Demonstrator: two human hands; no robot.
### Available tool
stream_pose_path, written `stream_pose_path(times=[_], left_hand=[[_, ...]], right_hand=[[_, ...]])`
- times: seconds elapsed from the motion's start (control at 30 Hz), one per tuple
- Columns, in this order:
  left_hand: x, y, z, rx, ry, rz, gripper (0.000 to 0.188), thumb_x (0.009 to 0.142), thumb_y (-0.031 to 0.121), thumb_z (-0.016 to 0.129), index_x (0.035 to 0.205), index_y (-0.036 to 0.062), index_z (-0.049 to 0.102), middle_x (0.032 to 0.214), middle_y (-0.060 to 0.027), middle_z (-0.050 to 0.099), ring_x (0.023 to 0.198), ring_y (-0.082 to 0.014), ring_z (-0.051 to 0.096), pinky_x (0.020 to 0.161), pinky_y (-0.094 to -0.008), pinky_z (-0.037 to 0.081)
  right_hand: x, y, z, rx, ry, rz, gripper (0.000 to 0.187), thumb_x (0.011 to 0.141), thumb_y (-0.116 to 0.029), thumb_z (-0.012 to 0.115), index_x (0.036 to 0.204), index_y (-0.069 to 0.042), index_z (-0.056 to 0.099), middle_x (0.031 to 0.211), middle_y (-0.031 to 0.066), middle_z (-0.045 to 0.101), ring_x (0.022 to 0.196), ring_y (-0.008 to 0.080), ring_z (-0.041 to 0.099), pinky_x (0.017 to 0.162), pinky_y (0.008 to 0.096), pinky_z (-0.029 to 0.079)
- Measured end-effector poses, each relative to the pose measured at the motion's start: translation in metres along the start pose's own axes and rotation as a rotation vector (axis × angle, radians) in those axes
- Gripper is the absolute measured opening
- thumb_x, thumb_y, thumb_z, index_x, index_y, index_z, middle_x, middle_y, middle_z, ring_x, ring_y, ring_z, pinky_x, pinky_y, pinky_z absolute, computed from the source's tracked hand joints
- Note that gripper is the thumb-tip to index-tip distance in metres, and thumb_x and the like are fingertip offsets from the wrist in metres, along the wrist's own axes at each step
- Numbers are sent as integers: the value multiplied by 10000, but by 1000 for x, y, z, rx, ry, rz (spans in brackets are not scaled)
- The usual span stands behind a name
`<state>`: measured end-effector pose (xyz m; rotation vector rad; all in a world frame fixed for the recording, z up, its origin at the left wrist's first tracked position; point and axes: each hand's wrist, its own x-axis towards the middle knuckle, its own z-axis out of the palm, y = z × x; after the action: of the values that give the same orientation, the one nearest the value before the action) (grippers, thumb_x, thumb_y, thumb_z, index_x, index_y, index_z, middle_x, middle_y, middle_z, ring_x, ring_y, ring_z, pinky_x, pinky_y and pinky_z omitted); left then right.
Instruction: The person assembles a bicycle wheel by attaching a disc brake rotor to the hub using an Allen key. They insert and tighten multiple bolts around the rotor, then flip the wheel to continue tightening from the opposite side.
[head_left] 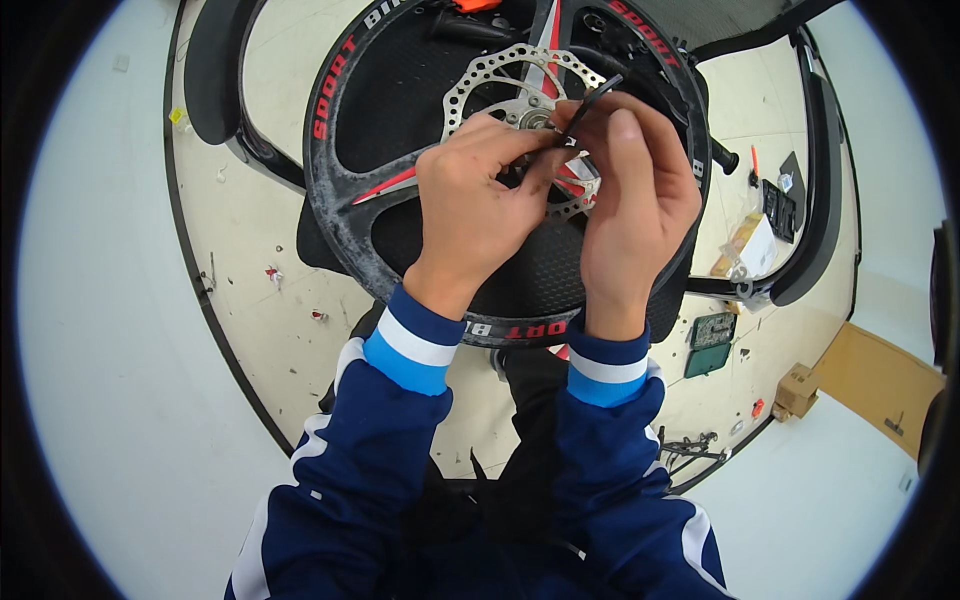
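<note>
A black spoked bicycle wheel (372, 165) with red trim lies flat in front of me, a silver disc brake rotor (470, 88) at its hub. Over the rotor my left hand (478, 190) has thumb and forefinger pinched together at a small piece I cannot make out. My right hand (640, 185) is curled beside it, its fingers closed about a thin black rod (598, 97), bent at the top like a hex key. The rod's lower end meets the left fingertips. Both hands partly hide the hub.
The wheel rests on a black chair seat between two armrests (215, 70) (822, 190). On the floor at right are an open green case (710, 345), a black tool case (779, 210) and a cardboard box (797, 388). Small scraps lie at left.
</note>
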<state>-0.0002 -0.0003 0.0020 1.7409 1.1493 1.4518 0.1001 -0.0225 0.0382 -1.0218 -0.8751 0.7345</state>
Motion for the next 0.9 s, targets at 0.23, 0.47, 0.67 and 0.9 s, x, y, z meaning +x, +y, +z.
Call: stream_pose_path(times=[0.23, 0.47, 0.67, 0.9], left_hand=[[0, 3, 2, -16, 37, -15, 171, 681, 12, 805, 850, 34, 789, 684, -92, 693, 616, -218, 633, 545, -306, 490], [0, 2, 1, -15, 34, -10, 171, 688, 20, 810, 858, 35, 791, 699, -95, 699, 611, -211, 638, 539, -299, 488], [-2, 2, 3, 0, 23, -24, 173, 697, 38, 836, 864, 37, 792, 711, -95, 694, 612, -209, 644, 542, -295, 496], [1, 6, -1, -6, 2, -78, 187, 697, 45, 845, 872, 32, 780, 771, -105, 711, 637, -211, 660, 561, -298, 513]], right_hand=[[-3, 2, -8, -480, -2, -287, 196, 805, 52, 784, 988, 38, 716, 870, 91, 747, 769, 136, 717, 716, 253, 558], [2, 1, -3, -524, -44, -334, 218, 806, 38, 787, 1005, 25, 700, 834, 97, 743, 745, 142, 738, 680, 236, 560], [-5, -2, 7, -598, 96, -373, 230, 879, 23, 732, 1106, 49, 704, 908, 138, 766, 781, 153, 749, 671, 227, 571], [2, 1, 1, -510, -103, -363, 194, 896, 48, 678, 1071, -7, 740, 867, 89, 721, 712, 170, 661, 645, 262, 516]])
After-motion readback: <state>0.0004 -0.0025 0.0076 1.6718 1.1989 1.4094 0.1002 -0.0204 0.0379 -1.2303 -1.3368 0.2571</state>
